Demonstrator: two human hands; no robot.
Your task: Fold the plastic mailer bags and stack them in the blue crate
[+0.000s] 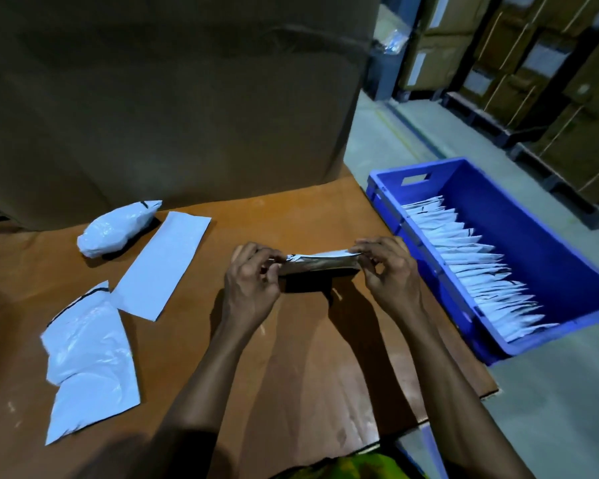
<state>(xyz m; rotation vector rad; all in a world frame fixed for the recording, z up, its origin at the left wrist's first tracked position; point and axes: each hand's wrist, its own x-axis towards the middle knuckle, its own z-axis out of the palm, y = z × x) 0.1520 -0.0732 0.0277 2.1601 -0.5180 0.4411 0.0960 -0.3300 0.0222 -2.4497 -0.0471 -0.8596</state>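
Both my hands hold one folded mailer bag (317, 262) just above the brown cardboard work surface (291, 357). My left hand (251, 283) pinches its left end and my right hand (386, 266) pinches its right end. The bag is a narrow strip, white on top and dark underneath. The blue crate (547, 236) stands on the floor to the right, with a long row of several folded white mailers (471, 267) along its left wall. Unfolded white mailers (90, 361) lie at the left, beside a flat white one (163, 264) and a crumpled white bundle (116, 229).
A very large cardboard box (170, 98) closes off the back of the work surface. Stacked cartons on pallets (533, 81) line the far right across a grey floor aisle (388, 133). The surface's right edge runs close to the crate.
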